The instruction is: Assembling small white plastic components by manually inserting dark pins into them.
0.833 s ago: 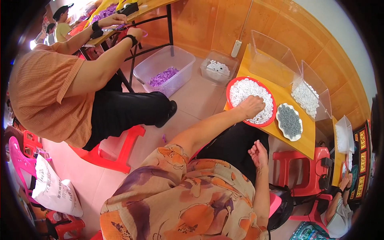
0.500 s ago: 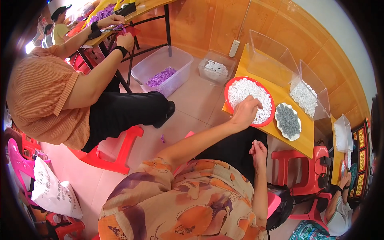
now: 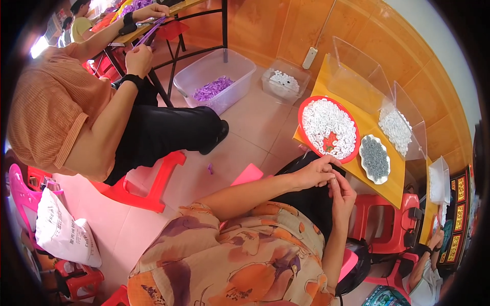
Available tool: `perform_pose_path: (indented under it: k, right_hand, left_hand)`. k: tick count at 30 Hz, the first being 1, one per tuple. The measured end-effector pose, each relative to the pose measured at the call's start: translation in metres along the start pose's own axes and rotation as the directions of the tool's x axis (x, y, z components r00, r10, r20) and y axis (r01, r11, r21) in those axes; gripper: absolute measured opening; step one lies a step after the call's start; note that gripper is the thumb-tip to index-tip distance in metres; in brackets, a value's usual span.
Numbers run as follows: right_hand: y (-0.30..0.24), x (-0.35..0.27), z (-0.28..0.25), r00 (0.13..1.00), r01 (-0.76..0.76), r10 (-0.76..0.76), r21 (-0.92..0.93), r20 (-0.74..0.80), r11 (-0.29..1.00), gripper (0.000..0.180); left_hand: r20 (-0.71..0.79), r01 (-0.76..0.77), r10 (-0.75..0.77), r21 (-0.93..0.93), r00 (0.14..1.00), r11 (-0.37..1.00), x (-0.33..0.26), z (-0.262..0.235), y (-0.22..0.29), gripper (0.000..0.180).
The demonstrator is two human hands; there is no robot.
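My left hand (image 3: pixel 317 174) and my right hand (image 3: pixel 343 198) meet above my lap, just below the near edge of the table. Both are closed, fingertips pinched close together. Whatever sits between them is too small to make out. Just beyond is a red round tray (image 3: pixel 300 124) of small white ring-like pieces (image 3: pixel 329 118), with a patch of its bottom showing near my side. To its right lies a white scalloped dish (image 3: pixel 378 179) full of small grey pieces (image 3: pixel 375 157).
Clear bins (image 3: pixel 357 64) stand along the yellow table's (image 3: pixel 395 191) back; one holds white pieces. A red stool (image 3: pixel 380 219) is under the table. On the floor, a plastic tub (image 3: pixel 240 69) holds purple pieces. A co-worker (image 3: pixel 56 112) in orange sits at left, stretching a purple strip.
My left hand has come out of the red tray and back toward me, meeting my right hand, which has closed. The co-worker's hands have moved apart, drawing out the purple strip.
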State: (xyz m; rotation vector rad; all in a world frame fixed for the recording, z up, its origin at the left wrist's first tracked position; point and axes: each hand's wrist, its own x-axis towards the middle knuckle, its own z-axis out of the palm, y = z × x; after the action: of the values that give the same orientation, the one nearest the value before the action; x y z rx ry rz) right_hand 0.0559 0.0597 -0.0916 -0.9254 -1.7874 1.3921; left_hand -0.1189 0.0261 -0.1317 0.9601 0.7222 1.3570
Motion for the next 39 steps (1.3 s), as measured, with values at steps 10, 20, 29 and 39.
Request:
perform_pose_path:
  k: [10,20,29,39]
  right_hand:
    - [0.012,-0.006,-0.017,0.989,0.088,-0.108,-0.18,-0.103,0.98,0.022]
    - [0.022,0.012,-0.025,0.994,0.03,-0.021,0.083,-0.103,0.996,0.015]
    - [0.039,0.009,-0.042,0.971,-0.208,0.237,0.347,-0.044,0.915,0.022]
    - [0.051,0.059,-0.057,0.979,-0.124,0.109,-0.076,-0.175,0.989,0.024]
  left_hand:
    - [-0.018,0.06,-0.062,-0.079,0.998,0.995,0.008,0.008,-0.01,0.035]
    - [0.013,0.172,-0.176,-0.281,0.984,0.944,0.017,-0.006,-0.022,0.029]
    - [-0.082,0.012,0.001,0.154,0.997,0.988,0.019,0.013,-0.024,0.025]
    - [-0.201,0.083,-0.059,0.111,0.978,0.99,0.018,0.0,-0.023,0.021]
